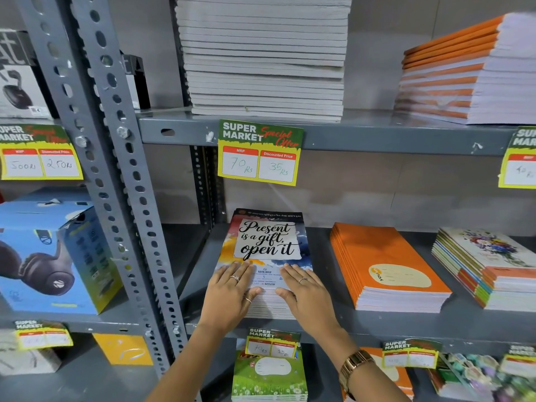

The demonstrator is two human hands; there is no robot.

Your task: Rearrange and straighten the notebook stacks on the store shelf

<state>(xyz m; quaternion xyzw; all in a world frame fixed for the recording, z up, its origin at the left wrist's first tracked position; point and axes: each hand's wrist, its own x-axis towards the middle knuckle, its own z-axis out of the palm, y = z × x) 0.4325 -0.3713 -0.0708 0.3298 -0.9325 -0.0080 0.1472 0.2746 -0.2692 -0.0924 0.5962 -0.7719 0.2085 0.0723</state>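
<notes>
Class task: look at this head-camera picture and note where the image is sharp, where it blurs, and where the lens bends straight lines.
Head view: sharpest at the centre, where the notebook cover and price tag are readable; blurred at the right edge, on the upper orange stack; the wide lens splays the slotted upright; light is even, without harsh glare.

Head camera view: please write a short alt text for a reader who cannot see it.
Both hands, left hand and right hand, lie flat on a notebook stack on a grey shelf, beside an orange stack. A price tag hangs above.
</notes>
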